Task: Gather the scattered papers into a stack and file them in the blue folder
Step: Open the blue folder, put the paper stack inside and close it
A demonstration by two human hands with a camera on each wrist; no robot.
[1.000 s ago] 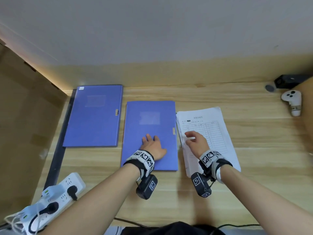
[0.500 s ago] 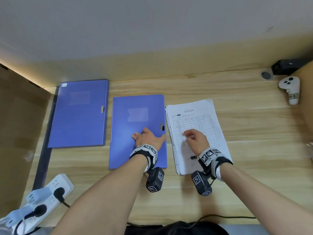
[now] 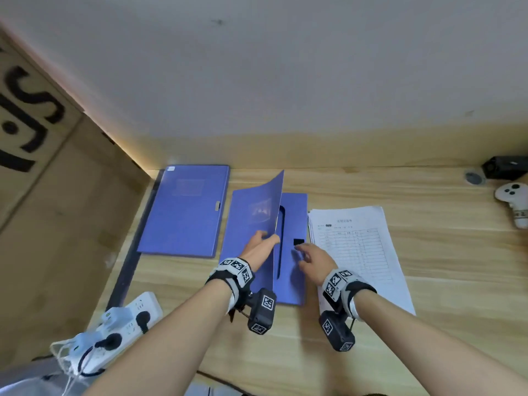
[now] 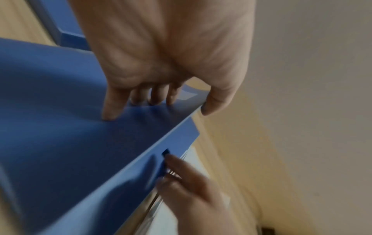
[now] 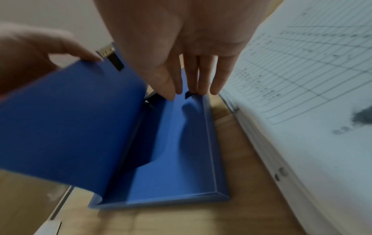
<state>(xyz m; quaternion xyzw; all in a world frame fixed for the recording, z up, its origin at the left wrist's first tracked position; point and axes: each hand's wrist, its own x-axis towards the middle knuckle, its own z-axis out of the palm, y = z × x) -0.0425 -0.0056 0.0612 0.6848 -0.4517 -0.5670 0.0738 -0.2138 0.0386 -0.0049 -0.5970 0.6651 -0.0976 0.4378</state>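
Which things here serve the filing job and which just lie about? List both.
Job: open blue folder, its cover gripped by the left hand; paper stack; right hand at the folder's edge.

Lying about: closed blue folder, power strip, white controller, black device.

A white power strip lay at the worktop's near-left corner; a white controller and black camera sat far right.
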